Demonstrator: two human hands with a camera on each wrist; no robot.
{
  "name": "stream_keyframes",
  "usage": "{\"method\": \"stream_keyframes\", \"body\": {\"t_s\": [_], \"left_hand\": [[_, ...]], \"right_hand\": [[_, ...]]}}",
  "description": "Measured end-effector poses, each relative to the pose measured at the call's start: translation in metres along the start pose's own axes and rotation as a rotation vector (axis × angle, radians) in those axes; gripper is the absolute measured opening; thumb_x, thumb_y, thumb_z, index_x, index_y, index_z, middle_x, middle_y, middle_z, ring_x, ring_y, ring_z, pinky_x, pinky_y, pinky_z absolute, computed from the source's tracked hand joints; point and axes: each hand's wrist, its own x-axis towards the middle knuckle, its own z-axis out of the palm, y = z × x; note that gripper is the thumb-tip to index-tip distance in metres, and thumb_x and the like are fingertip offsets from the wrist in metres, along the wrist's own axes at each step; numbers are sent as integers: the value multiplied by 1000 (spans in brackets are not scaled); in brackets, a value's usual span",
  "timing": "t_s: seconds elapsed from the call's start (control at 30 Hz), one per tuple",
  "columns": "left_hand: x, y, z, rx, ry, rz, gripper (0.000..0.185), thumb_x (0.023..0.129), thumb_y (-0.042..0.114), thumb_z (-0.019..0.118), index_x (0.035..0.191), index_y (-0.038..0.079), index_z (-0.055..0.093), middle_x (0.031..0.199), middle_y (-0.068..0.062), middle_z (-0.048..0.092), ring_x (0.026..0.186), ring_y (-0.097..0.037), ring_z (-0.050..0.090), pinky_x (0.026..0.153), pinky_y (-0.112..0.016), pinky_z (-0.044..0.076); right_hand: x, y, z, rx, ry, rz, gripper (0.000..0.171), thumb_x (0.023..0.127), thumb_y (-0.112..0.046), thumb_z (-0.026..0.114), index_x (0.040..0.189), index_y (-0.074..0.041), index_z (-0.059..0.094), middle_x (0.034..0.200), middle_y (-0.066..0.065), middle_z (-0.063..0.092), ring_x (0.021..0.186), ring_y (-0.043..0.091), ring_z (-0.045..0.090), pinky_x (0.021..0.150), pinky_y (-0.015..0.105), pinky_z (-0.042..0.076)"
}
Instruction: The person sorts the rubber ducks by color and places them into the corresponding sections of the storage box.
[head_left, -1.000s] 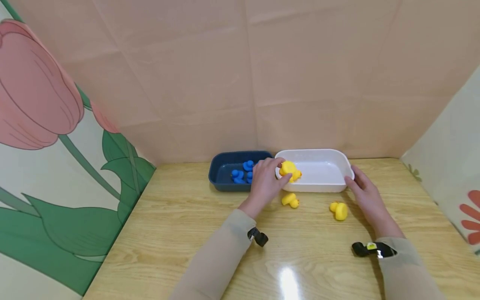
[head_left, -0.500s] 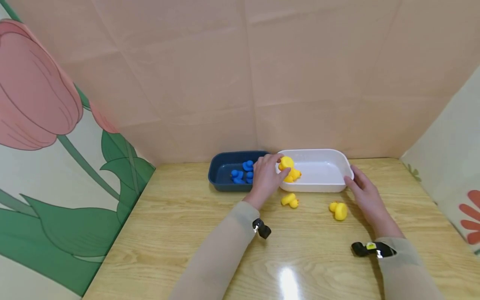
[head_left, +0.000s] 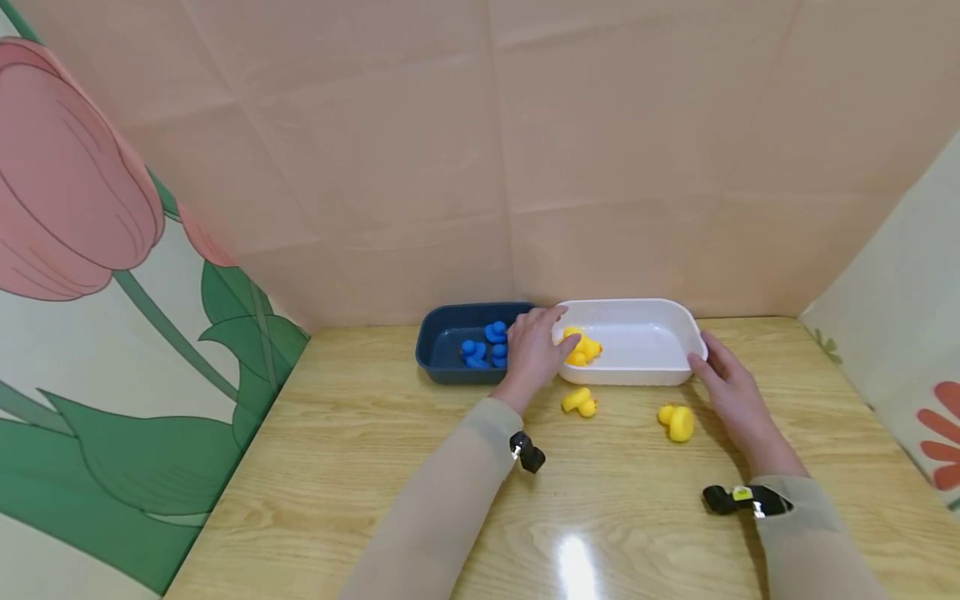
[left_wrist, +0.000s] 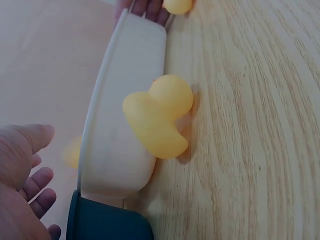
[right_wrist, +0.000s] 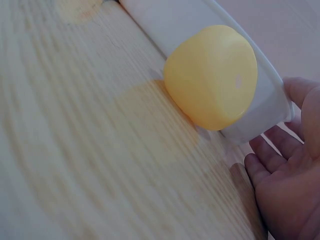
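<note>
- Pale wood counter (head_left: pixel 360 467) walled by pink panels; white tray (head_left: pixel 645 367) and blue tray (head_left: pixel 442 342) side by side at the far edge.
- Left hand (head_left: pixel 534 354) hovers at the white tray's left rim, grip loose and apparently empty; one yellow duck (head_left: pixel 582 348) lies in the tray just right of its fingertips, probably not touching.
- Right hand (head_left: pixel 731 387) rests relaxed against the tray's right end.
- Risk: a nudged rim could slide the tray, and the loose duck (head_left: pixel 580 402) beside its near wall could roll away.
</note>
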Motion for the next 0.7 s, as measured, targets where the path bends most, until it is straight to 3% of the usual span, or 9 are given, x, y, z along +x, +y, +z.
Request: {"method": "stream_keyframes", "body": {"t_s": [0.4, 0.7], "left_hand": [[-5, 4, -6, -10, 11, -22, 59, 103, 45, 81, 156, 27, 64, 144, 5, 68, 135, -22, 55, 120, -43, 40], [-19, 5, -12, -91, 35, 9, 58, 103, 45, 80, 156, 26, 64, 146, 2, 66, 137, -24, 54, 120, -43, 41]], "right_hand": [[2, 2, 0, 1, -2, -6, 83, 115, -59, 46, 179, -28, 4, 184, 11, 4, 168, 40, 7, 131, 62, 12], [0, 0, -2, -2, 6, -6, 82, 116, -58, 46, 179, -27, 4, 184, 11, 5, 168, 40, 6, 131, 63, 11]]}}
